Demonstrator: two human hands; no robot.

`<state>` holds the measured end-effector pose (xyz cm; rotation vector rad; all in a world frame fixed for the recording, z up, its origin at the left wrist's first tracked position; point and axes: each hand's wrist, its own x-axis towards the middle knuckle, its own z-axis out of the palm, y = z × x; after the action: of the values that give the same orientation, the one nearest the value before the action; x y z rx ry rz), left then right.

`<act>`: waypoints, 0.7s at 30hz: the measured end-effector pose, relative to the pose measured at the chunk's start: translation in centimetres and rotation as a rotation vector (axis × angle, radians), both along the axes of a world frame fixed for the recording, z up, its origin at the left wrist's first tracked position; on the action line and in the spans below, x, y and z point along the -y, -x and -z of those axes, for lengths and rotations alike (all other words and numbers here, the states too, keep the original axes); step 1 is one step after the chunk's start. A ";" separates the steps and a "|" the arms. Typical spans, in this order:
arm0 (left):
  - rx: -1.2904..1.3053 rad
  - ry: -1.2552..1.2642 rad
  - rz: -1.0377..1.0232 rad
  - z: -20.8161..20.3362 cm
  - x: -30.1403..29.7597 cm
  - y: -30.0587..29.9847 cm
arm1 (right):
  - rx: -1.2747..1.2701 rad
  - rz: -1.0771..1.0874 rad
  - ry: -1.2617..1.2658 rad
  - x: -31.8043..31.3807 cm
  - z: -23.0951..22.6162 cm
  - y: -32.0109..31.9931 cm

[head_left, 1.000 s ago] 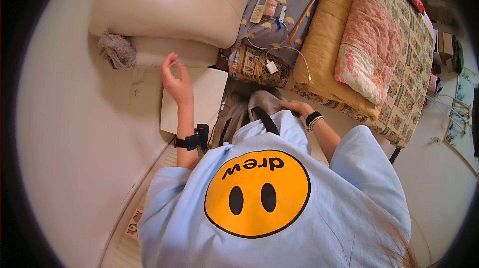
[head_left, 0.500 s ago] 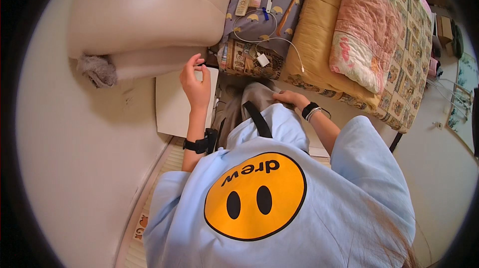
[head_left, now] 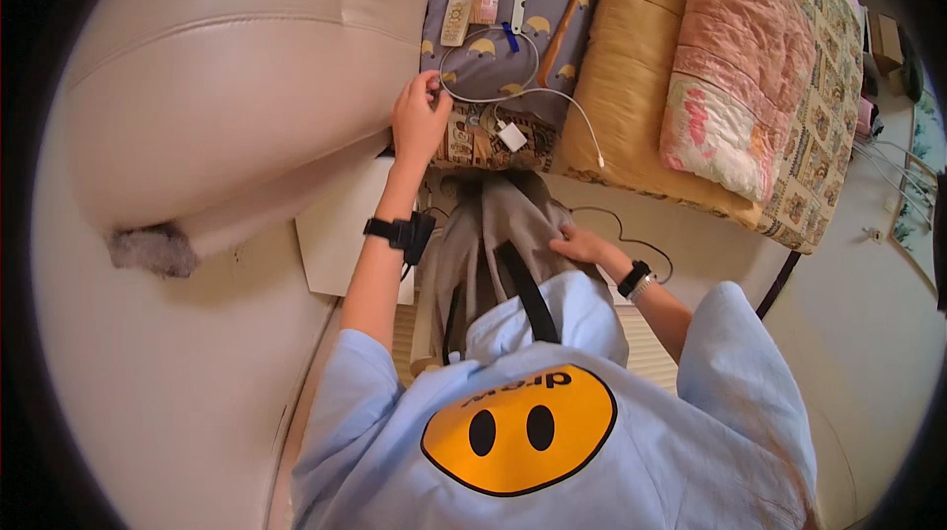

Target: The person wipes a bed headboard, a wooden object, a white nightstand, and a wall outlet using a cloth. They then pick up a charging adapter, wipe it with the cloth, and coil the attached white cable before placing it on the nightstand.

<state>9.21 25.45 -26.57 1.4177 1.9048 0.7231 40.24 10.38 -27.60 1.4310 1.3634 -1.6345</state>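
Two bare hands showed. The left hand [head_left: 422, 117] reached forward at the end of a nearly straight forearm, fingers curled, thumb close to them; whether they pinched anything could not be told. Its fingertips were right beside the looped white cable [head_left: 564, 94] on the near part of the grey cushion [head_left: 505, 68]. The right hand [head_left: 584, 246] rested low against the grey trousers [head_left: 521, 209], its grip unclear. A beige sofa [head_left: 256, 46] crowded the left hand's outer side, and a folded yellow quilt [head_left: 619, 66] bounded the cushion's right. The cable looked thin and smooth, its loose ring near a blue tie [head_left: 510, 36], its square white plug [head_left: 511, 136] over the patterned edge, its slim connector [head_left: 601, 162] against the quilt.
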 end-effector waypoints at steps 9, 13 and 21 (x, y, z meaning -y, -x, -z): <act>-0.174 0.251 0.070 14.2 -13.1 0.6 | 0.012 0.105 -0.157 -5.5 2.7 -2.0; -0.317 0.341 0.028 16.6 -15.1 -0.4 | -0.276 0.684 -0.118 -11.2 3.8 1.2; -0.452 -0.047 0.138 14.2 -13.8 -1.9 | -0.517 1.002 -0.226 -24.8 5.2 8.4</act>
<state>11.12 39.21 -40.75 1.8417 2.1006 0.4047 31.82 35.20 -32.84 2.1213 1.1466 -2.6878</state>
